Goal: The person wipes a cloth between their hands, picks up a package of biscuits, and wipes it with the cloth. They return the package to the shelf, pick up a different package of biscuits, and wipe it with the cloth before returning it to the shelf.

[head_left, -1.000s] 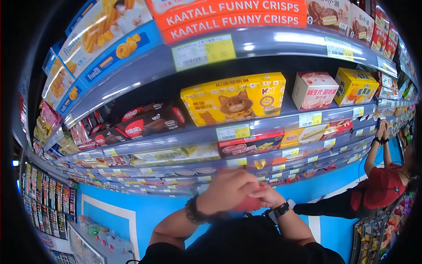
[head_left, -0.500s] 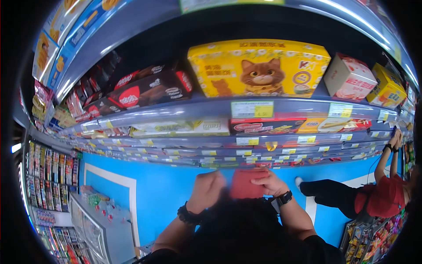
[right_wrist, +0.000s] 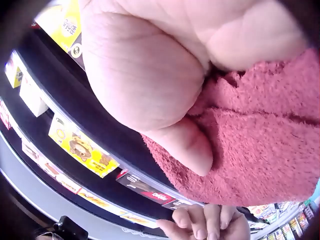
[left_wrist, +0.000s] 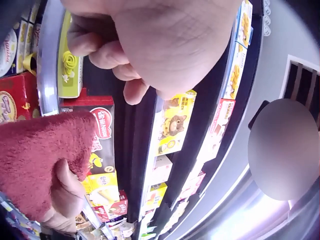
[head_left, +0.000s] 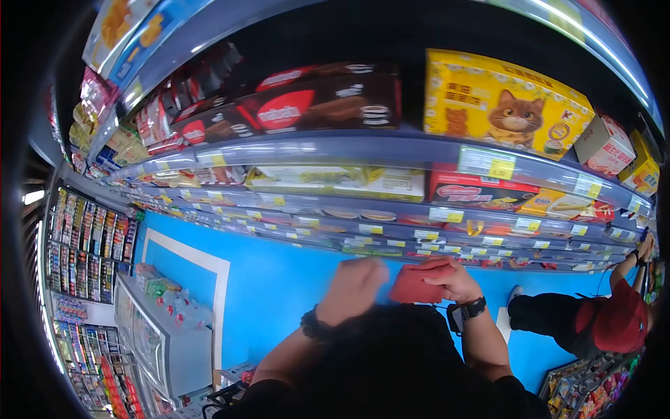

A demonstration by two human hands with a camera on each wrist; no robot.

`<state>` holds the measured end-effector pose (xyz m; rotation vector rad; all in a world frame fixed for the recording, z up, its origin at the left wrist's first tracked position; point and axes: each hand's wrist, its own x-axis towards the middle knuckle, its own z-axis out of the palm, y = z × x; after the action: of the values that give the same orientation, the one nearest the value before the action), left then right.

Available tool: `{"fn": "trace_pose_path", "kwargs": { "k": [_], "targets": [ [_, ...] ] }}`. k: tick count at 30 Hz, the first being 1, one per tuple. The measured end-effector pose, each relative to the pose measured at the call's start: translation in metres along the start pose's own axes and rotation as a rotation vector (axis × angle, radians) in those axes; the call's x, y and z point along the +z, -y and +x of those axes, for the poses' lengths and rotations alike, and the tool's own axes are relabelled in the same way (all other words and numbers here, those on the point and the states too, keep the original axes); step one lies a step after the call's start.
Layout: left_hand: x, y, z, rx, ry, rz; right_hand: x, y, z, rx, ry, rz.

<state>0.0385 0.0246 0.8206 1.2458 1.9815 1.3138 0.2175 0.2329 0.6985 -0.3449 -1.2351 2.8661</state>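
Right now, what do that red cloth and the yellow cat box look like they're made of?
The red cloth, held in the right hand, looks like soft, matte plush or terry: short fuzzy pile shows up close. The yellow cat box is probably thin, smooth printed card, judging by its flat faces and straight edges; whether it is glossy-coated, I can't tell.

Grey shelf: dark boxes left, yellow cat box right, pink-and-white carton beside it.
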Motion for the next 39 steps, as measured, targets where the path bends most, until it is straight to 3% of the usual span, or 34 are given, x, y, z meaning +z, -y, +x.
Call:
{"fn": "trace_pose_path", "kwargs": {
  "k": [3,7,11,12,15,16,18,20,22,25,29,34,39],
  "targets": [
    [-0.016,-0.014,0.005,0.019,0.045,-0.021,0.022,-0.008,0.01,0.085,-0.125,0.084],
    [-0.041,-0.001,0.002,0.159,0.185,-0.032,0.04,-0.048,0.052,0.062,-0.168,0.174],
    [-0.09,0.018,-0.013,0.17,0.394,0.001,0.111,-0.057,0.095,0.118,-0.168,0.304],
    [-0.102,0.028,-0.016,0.163,0.476,0.015,0.108,-0.078,0.112,0.113,-0.168,0.3],
    [-0.118,0.057,-0.032,0.176,0.641,-0.028,0.124,-0.115,0.163,0.214,-0.273,-0.14],
    [-0.116,0.067,-0.037,0.271,0.663,-0.082,0.138,-0.124,0.18,0.21,-0.295,-0.194],
    [-0.111,0.07,-0.048,0.39,0.773,-0.099,0.152,-0.132,0.213,0.382,-0.233,-0.418],
    [-0.105,0.061,-0.06,0.501,0.824,-0.208,0.153,-0.165,0.235,0.372,-0.156,-0.685],
    [-0.1,0.043,-0.076,0.587,0.813,-0.407,0.133,-0.223,0.259,0.173,-0.055,-0.988],
    [-0.091,0.037,-0.097,0.424,0.965,-0.515,0.127,-0.26,0.269,0.235,-0.011,-1.374],
    [-0.086,0.044,-0.135,0.331,0.86,-0.538,0.147,-0.276,0.248,0.505,-0.051,-1.639],
    [-0.105,0.022,-0.157,0.363,1.033,-0.548,0.113,-0.32,0.204,0.472,-0.055,-1.669],
    [-0.062,0.011,-0.206,0.417,1.105,-0.593,0.118,-0.338,0.156,0.552,-0.055,-1.787]
  ]
}}
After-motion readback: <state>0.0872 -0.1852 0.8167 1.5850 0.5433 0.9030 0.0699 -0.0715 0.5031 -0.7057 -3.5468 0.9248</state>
